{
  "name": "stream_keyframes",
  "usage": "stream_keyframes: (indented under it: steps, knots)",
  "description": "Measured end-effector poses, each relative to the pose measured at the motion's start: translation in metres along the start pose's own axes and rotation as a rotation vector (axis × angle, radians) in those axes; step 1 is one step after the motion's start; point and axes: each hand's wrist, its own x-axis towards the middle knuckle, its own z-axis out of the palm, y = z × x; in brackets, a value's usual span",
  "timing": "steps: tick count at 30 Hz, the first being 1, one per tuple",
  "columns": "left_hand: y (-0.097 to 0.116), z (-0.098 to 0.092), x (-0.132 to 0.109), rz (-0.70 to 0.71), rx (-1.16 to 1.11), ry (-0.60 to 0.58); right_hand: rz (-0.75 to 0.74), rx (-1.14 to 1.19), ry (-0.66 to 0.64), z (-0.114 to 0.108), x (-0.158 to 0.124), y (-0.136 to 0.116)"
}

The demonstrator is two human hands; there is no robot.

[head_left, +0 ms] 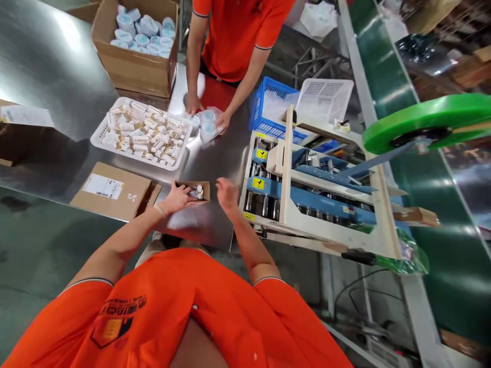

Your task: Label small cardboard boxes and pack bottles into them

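From the head camera, the person's left hand (177,198) lies over the open end of a small cardboard box (194,191), which sits on a steel table (218,158). Its fingers (187,193) are curled together just beside a small bottle (199,192) at the box's mouth; whether they clamp the bottle, I cannot tell. The right hand (227,194) is open, fingers apart, just right of the box and not touching it.

Around the hands, a flat carton (111,191) with a barcode label (103,186) lies at 9 o'clock, near the left hand. A white tray (141,134) of small boxes trimmed in gold sits at 11 o'clock. Further off at that bearing stands an open carton (132,51) of white rolls. At 12 o'clock, across the table, a co-worker in an orange shirt (233,36) has one hand (223,121) on clear bagged cups (209,125). A blue crate (274,105) and a white crate (326,99) stand at 1 o'clock. A carton-sealing machine (307,189) stands at 3 o'clock, with a green tape reel (425,122) and a green conveyor (456,255) beyond it.
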Motion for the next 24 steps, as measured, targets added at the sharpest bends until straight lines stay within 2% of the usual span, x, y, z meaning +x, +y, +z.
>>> stream_keyframes:
  steps: [1,3,5,7,10,13,15,18,20,22,24]
  knots:
    - [0.005,0.001,0.006,0.023,-0.015,-0.006,0.073,0.102,-0.012,0.001,-0.004,0.014]
    - [0.015,0.005,0.019,0.056,-0.049,-0.021,0.121,0.292,-0.149,0.011,-0.008,0.03]
    - [0.024,0.007,0.032,0.064,-0.09,-0.024,0.078,0.392,-0.283,0.027,-0.006,0.031]
    - [0.024,0.007,0.036,0.067,-0.169,-0.002,0.024,0.404,-0.33,0.038,-0.001,0.027]
    - [0.007,0.007,0.024,0.003,-0.428,0.127,-0.171,0.358,-0.351,0.039,-0.002,0.033]
    - [-0.019,0.009,0.004,-0.227,-0.745,0.316,-0.436,0.275,-0.368,0.034,-0.017,0.052]
    - [-0.03,0.016,-0.001,-0.305,-0.943,0.253,-0.501,0.2,-0.363,0.034,-0.027,0.06]
    - [-0.028,0.031,0.011,-0.346,-1.144,0.085,-0.468,0.085,-0.375,0.038,-0.03,0.055]
    - [-0.023,0.038,0.025,-0.385,-1.189,0.096,-0.348,0.039,-0.349,0.039,-0.022,0.045]
    - [-0.025,0.038,0.034,-0.359,-1.193,0.07,-0.177,-0.006,-0.218,0.038,-0.012,0.038]
    - [-0.034,0.03,0.037,-0.303,-1.185,-0.007,-0.099,-0.058,-0.066,0.037,-0.004,0.035]
